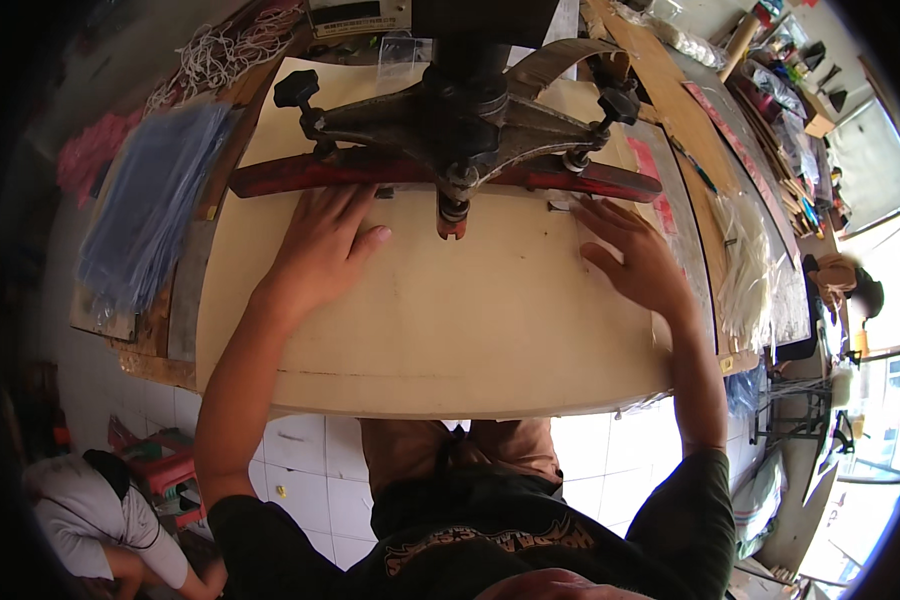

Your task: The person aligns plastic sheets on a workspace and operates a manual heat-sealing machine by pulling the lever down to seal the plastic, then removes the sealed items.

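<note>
Both my hands rest on a cream board point(450, 300) that covers the middle of the worktable. My left hand point(325, 245) lies flat with its fingers apart, the tips reaching under a long red bar point(300, 174). Palm down on the right, my right hand point(635, 255) has its fingers spread, their tips close to the bar's right part. The bar belongs to a dark metal press head point(460, 125) with black knobs point(296, 90). Small dark and clear pieces show at the bar's edge beside my fingers; I cannot make out what they are.
A stack of clear bluish plastic sheets point(150, 200) lies at the left, with tangled white cord point(232, 58) behind it. White strips point(745, 270) and a pen point(694, 163) lie at the right. Another person point(110, 520) bends down at lower left near a red stool point(165, 465).
</note>
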A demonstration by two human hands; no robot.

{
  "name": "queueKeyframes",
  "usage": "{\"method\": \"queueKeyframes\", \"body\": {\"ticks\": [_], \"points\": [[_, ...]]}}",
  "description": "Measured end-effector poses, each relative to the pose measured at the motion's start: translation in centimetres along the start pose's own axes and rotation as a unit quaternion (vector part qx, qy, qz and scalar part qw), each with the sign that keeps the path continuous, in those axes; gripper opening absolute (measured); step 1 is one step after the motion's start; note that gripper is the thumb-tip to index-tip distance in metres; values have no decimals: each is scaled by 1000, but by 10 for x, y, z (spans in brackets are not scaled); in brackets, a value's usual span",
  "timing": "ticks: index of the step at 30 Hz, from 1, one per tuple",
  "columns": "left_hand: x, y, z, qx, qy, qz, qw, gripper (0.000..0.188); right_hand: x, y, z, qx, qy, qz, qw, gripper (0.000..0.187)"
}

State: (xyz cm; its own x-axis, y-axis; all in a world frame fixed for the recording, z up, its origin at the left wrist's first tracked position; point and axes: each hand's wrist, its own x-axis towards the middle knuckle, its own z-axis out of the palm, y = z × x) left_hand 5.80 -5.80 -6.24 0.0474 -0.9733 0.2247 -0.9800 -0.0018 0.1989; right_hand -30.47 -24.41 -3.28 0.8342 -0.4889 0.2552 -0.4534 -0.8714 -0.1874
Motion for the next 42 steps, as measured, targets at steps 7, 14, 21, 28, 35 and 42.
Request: {"method": "queueKeyframes", "body": {"ticks": [7, 14, 21, 28, 35, 42], "points": [[-10, 1, -3, -7, 7, -14, 1000, 64, -45, 98, -82, -182, 143, 347, 909, 29], [-7, 2, -13, -12, -22, -1, 1000, 64, -99, 217, -85, -315, 16, 419, 852, 28], [-34, 37, -51, 7, -162, -43, 986, 62, -103, 280, -115, -220, 140, 393, 882, 25], [-83, 87, -59, 35, -121, 24, 992, 58, -91, 289, -128, -153, 94, 297, 938, 25], [-96, 99, -42, 34, -72, 74, 994, 56, -119, 336, -142, 91, 105, 310, 941, 16], [-104, 89, -54, 13, -95, 57, 994, 57, -95, 270, -117, 268, 144, 406, 862, 27]]}}
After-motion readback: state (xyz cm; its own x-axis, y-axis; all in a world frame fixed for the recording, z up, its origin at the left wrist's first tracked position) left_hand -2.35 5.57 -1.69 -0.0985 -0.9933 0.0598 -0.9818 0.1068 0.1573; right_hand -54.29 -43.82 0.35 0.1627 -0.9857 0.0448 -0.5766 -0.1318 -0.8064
